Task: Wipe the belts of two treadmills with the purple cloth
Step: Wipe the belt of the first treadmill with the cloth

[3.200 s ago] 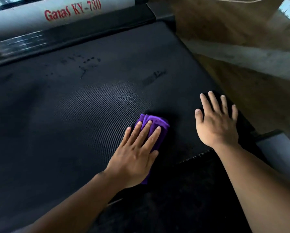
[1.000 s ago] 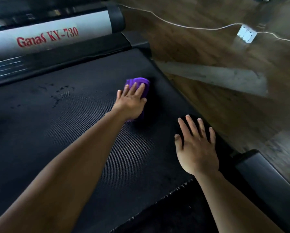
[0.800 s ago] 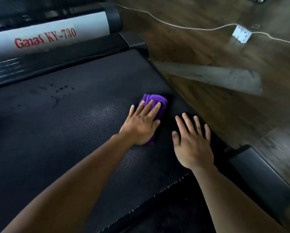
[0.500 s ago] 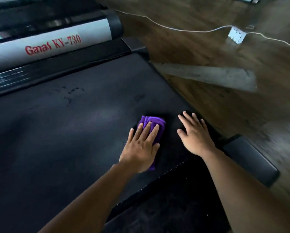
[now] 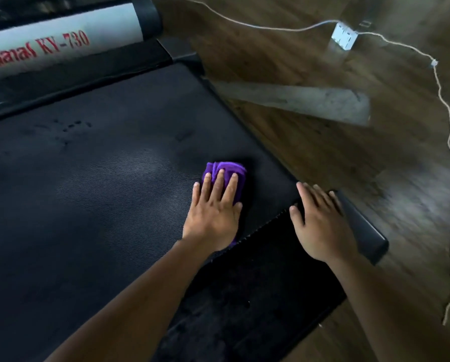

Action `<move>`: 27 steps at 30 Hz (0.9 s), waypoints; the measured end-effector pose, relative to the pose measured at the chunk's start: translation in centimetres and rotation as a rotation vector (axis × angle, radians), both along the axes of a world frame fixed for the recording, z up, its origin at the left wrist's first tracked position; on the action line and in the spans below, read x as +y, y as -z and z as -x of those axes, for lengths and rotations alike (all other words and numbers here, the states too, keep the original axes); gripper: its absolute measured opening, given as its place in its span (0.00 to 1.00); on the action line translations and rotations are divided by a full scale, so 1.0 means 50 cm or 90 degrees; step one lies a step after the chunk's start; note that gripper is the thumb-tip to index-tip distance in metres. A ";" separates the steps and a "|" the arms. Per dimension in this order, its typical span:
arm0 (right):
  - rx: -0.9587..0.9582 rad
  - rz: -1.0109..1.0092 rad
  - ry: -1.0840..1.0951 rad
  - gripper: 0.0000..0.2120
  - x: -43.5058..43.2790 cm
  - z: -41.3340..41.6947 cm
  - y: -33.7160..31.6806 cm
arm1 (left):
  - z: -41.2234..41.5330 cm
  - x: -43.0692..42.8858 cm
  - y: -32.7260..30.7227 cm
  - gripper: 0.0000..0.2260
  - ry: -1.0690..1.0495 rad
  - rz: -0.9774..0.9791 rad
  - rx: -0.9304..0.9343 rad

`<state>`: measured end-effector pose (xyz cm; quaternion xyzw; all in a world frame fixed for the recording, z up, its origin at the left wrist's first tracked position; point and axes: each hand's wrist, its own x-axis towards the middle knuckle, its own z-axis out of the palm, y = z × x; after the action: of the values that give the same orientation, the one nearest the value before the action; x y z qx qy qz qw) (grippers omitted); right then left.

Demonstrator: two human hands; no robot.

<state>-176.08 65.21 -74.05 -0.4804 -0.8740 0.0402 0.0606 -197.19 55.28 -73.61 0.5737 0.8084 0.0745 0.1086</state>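
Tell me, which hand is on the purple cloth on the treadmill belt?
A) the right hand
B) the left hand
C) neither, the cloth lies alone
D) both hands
B: the left hand lies flat, fingers straight, on the purple cloth on the belt, while the right hand rests bare near the belt's end, apart from the cloth.
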 end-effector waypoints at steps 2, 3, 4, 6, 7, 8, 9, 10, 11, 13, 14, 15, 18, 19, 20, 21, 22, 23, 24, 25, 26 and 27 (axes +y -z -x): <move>0.005 -0.004 0.005 0.30 0.001 0.000 0.001 | -0.030 0.050 0.003 0.28 0.004 -0.021 -0.002; 0.008 -0.007 0.009 0.31 0.003 -0.001 0.002 | -0.045 0.078 0.006 0.28 0.007 -0.028 -0.002; 0.010 -0.010 0.012 0.31 0.003 -0.001 0.004 | -0.058 0.106 0.007 0.28 0.010 -0.032 -0.004; 0.009 -0.005 0.015 0.32 0.004 -0.001 0.005 | -0.077 0.162 0.010 0.28 0.018 -0.037 -0.014; 0.008 0.000 0.015 0.33 0.004 -0.003 0.004 | -0.085 0.188 0.009 0.28 0.022 -0.038 -0.022; 0.007 0.007 0.016 0.32 0.005 -0.004 0.003 | -0.091 0.211 0.008 0.27 0.025 -0.036 -0.029; 0.005 0.017 0.016 0.32 0.006 -0.003 0.000 | -0.095 0.229 0.007 0.27 0.028 -0.033 -0.033; 0.005 0.027 0.013 0.31 0.006 -0.002 -0.001 | -0.095 0.241 0.007 0.27 0.032 -0.028 -0.032; 0.008 0.030 0.011 0.30 0.007 -0.003 -0.001 | -0.096 0.247 0.006 0.27 0.035 -0.023 -0.031; 0.019 0.030 0.008 0.30 0.007 -0.003 -0.002 | -0.091 0.236 0.003 0.27 0.049 -0.026 -0.032; 0.025 0.033 0.011 0.29 0.006 -0.004 -0.004 | -0.087 0.218 -0.001 0.27 0.061 -0.030 -0.033; 0.030 0.035 0.015 0.29 0.006 -0.004 -0.005 | -0.082 0.193 -0.002 0.27 0.077 -0.030 -0.030; 0.044 0.015 0.025 0.31 0.003 -0.001 -0.003 | -0.060 0.079 0.007 0.27 0.111 -0.034 -0.004; 0.050 0.004 0.026 0.31 0.003 -0.001 -0.001 | -0.051 0.041 0.008 0.27 0.110 -0.038 0.006; 0.054 -0.002 0.025 0.31 0.002 0.000 0.000 | -0.042 0.010 0.010 0.28 0.104 -0.034 0.011; 0.056 -0.004 0.024 0.31 0.001 0.001 0.002 | -0.035 -0.007 0.012 0.28 0.095 -0.022 0.014; 0.055 -0.004 0.023 0.30 0.001 0.001 0.003 | -0.034 -0.011 0.012 0.29 0.089 -0.009 0.018; 0.054 -0.003 0.023 0.30 0.000 0.000 0.004 | -0.038 -0.005 0.010 0.29 0.084 0.001 0.026; 0.053 -0.001 0.024 0.29 0.000 0.000 0.002 | -0.047 0.010 0.006 0.28 0.080 0.002 0.033; 0.050 0.000 0.023 0.29 0.001 0.000 0.001 | -0.057 0.032 0.003 0.28 0.075 -0.002 0.032; 0.046 0.003 0.023 0.28 0.001 0.000 -0.001 | -0.067 0.058 0.001 0.28 0.071 -0.007 0.022; 0.042 0.010 0.022 0.28 0.001 0.000 -0.003 | -0.077 0.088 0.000 0.28 0.066 -0.013 0.009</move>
<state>-176.08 65.28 -73.89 -0.4942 -0.8628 0.0621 0.0865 -193.36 59.69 -73.63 0.6162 0.7777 0.0729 0.1011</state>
